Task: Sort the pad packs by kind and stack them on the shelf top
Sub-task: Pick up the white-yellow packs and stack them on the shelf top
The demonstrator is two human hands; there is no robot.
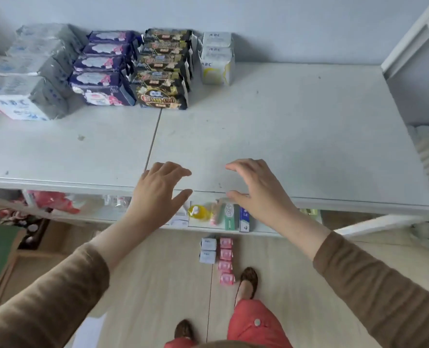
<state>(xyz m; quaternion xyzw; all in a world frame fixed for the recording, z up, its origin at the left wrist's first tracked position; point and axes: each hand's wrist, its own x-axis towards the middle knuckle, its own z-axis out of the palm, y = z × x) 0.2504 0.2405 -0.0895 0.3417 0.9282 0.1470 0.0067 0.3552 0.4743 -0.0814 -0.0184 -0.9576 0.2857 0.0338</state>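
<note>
Well, both hands are empty w/ fingers spread: left hand [158,194] & right hand [256,189] over the shelf top [296,136] front edge. Pad packs [123,69] sit in rows far back; more pink packs [226,261] on the floor.

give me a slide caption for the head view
Both hands, left hand and right hand, hover empty over the shelf top; sorted pad packs behind.

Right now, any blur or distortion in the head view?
Head view: wide-angle bends the shelf top edge; soft, even light with faint shadows; floor packs look soft; printing on the far stacks is barely legible; left hand and right hand fairly sharp.
</note>
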